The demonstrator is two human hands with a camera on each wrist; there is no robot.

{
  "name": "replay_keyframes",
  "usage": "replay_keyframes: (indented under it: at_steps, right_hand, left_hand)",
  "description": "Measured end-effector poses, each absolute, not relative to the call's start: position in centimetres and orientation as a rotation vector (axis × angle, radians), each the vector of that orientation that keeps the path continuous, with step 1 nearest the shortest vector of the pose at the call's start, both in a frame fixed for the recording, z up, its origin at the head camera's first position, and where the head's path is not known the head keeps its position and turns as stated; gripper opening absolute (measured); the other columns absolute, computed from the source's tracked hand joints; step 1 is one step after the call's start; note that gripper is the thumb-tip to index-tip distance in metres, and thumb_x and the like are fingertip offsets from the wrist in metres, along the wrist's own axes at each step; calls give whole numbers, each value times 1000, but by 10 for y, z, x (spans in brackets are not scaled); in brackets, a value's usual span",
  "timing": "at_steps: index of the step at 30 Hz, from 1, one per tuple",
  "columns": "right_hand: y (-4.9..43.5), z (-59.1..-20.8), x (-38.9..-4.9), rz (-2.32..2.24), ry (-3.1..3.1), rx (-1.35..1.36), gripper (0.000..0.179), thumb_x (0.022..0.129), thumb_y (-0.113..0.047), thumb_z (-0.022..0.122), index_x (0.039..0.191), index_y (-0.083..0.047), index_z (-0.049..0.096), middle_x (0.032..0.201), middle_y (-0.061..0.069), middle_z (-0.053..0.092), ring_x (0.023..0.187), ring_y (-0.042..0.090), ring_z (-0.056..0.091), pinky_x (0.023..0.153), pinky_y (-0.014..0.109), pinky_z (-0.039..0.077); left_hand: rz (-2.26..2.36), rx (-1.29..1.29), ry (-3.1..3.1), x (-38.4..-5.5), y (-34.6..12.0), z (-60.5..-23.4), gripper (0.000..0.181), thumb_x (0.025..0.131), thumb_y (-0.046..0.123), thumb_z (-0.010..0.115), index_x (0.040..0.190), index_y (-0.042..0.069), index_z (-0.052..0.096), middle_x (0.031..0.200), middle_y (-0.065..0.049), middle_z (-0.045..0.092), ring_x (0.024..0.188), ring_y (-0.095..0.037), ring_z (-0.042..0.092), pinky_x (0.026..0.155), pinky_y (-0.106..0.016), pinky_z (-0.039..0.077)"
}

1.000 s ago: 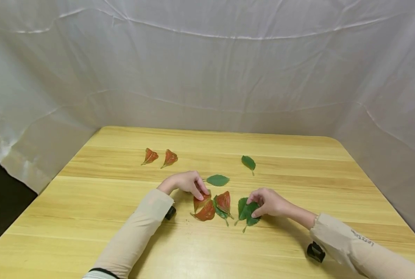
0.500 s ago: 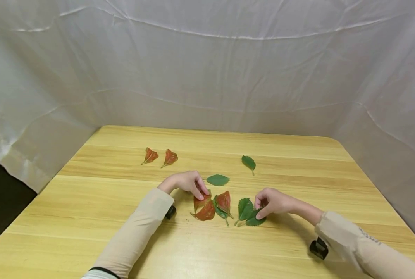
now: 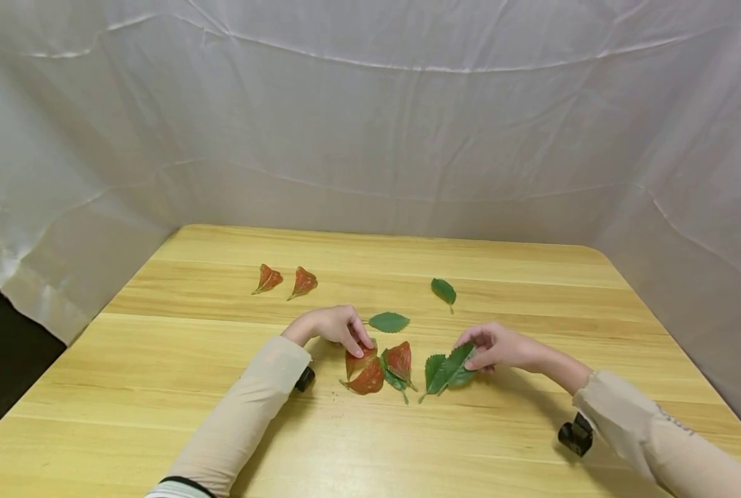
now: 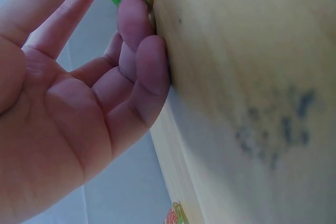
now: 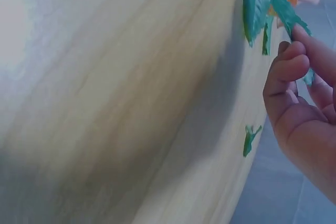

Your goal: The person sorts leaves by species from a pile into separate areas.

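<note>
My left hand has its thumb and fingertips on the upper edge of a red leaf, which lies above a second red leaf. In the left wrist view, the smaller fingers curl down against the wood. My right hand pinches a serrated green leaf by its upper right side, tilted up with its stem pointing down left. This leaf overlaps another green leaf on the table. Between the hands, a red leaf partly covers a green one.
Two red leaves, one on the left and one beside it, lie at the back left. A single green leaf lies beyond the left hand's fingers, another farther back. Pale cloth walls in the wooden table.
My right hand has moved right and slightly back, drawing the green leaf aside from the one beneath and tipping it up. The left hand has stayed in place on the red leaf.
</note>
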State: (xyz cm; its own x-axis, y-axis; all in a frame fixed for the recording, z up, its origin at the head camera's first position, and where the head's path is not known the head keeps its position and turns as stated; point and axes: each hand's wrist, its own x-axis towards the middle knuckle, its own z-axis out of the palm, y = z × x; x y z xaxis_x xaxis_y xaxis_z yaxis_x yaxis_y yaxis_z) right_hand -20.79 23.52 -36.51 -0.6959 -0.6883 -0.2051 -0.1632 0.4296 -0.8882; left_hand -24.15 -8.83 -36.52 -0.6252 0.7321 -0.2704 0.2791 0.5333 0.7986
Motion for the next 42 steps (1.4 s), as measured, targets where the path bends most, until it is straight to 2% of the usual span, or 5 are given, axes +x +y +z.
replay_keyframes:
  at_steps: [5,9,21,31,42]
  right_hand:
    - [240,-364,-213,-1334,2137,-644,52,81,-1,62,123,14,34,60,3,48,49,8,42,47,22,35]
    - [244,-361,-217,-1429,2171,-562,51,81,0,61,117,12,28,59,3,51,46,7,38,45,22,31]
    - [263,-358,-236,-1417,2402,-516,21,82,-2,61,94,10,48,63,9,53,47,8,42,43,24,36]
    - [268,-359,-256,-1330,2515,-433,23,87,2,46,102,17,54,78,9,57,60,14,51,59,31,48]
    - [258,-362,-284,-1282,2636,-265,22,85,6,44,99,18,56,95,26,57,62,18,57,59,33,50]
  left_hand:
    - [988,807,2174,-242,-88,-366,22,75,-3,68,97,-6,67,95,-11,66,54,-5,41,46,-18,31]
    - [989,800,2173,-242,-88,-366,23,75,-2,68,97,-5,67,93,-9,66,51,-5,38,45,-18,30]
    - [968,780,2182,-243,-87,-364,22,75,-1,68,97,-4,68,89,-7,67,47,-5,35,44,-18,30]
    - [985,761,2155,-242,-88,-366,22,75,-2,68,97,-4,68,87,-8,67,43,-5,31,43,-19,29]
    - [970,749,2167,-242,-87,-365,22,76,-1,68,98,-3,68,87,-7,67,42,-5,30,43,-20,29]
